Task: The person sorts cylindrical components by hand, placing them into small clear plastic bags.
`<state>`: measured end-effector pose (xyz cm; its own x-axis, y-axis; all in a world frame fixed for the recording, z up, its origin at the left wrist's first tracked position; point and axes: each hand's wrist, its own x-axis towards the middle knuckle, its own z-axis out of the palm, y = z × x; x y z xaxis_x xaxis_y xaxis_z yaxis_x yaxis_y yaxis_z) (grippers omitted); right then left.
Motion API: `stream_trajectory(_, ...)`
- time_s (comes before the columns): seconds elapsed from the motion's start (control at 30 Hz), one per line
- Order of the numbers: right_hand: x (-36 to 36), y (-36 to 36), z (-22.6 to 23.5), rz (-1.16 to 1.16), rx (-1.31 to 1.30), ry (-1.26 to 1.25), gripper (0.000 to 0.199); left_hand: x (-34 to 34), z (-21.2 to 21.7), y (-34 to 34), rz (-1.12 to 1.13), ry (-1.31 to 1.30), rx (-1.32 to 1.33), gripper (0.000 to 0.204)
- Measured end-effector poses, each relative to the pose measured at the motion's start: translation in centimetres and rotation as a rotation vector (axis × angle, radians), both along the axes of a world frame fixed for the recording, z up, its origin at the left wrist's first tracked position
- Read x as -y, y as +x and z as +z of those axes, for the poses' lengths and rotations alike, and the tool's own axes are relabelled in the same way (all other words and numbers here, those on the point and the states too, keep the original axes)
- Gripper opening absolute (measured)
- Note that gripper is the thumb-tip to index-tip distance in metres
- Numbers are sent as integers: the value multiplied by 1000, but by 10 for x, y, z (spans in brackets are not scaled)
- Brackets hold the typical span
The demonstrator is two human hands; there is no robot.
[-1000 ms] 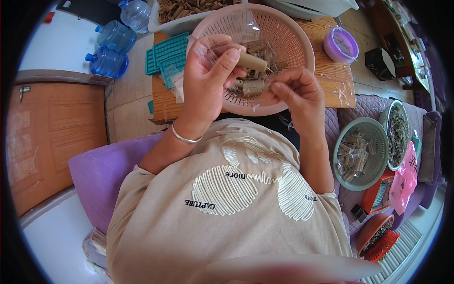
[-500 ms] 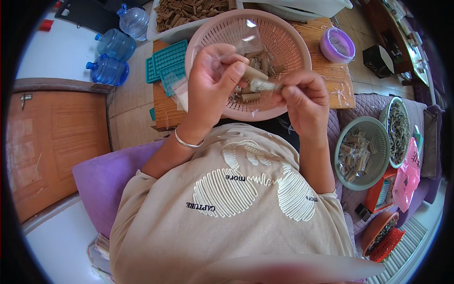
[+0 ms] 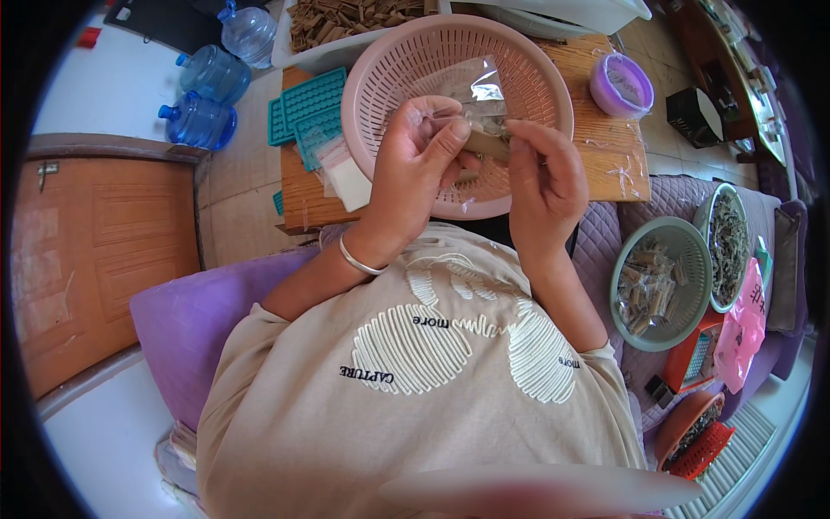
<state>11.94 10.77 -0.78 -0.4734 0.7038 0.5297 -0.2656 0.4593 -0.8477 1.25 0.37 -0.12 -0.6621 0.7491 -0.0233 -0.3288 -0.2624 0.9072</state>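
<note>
Two hands at work on one clear plastic sachet [image 3: 478,86], held over the pink colander [image 3: 380,60].
Head view: left hand [image 3: 415,164] and right hand [image 3: 543,169] both pinch a tan stick-shaped piece [image 3: 488,143] half entered into the sachet, so this packing looks unfinished. To the right of the grip, one green bowl [image 3: 683,238] holds many filled packets, uncountable. Left of the grip: three water bottles [image 3: 203,117], a few teal trays [image 3: 303,104]. One purple tub [image 3: 621,84].
</note>
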Motion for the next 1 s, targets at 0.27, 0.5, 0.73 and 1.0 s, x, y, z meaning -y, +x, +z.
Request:
stream_trajectory(0.27,5,10,8,23,252,253,23,1,-3,1,20,-66,-17,37)
stream_trajectory(0.5,-14,17,18,-92,133,140,28,4,-4,-24,-180,-488,-924,22)
stream_trajectory(0.73,-14,-3,18,12,153,425,25,6,11,-8,-100,-565,-1325,12)
stream_trajectory(1.0,-19,-1,23,7,223,547,24,6,6,-13,162,-364,-1422,15)
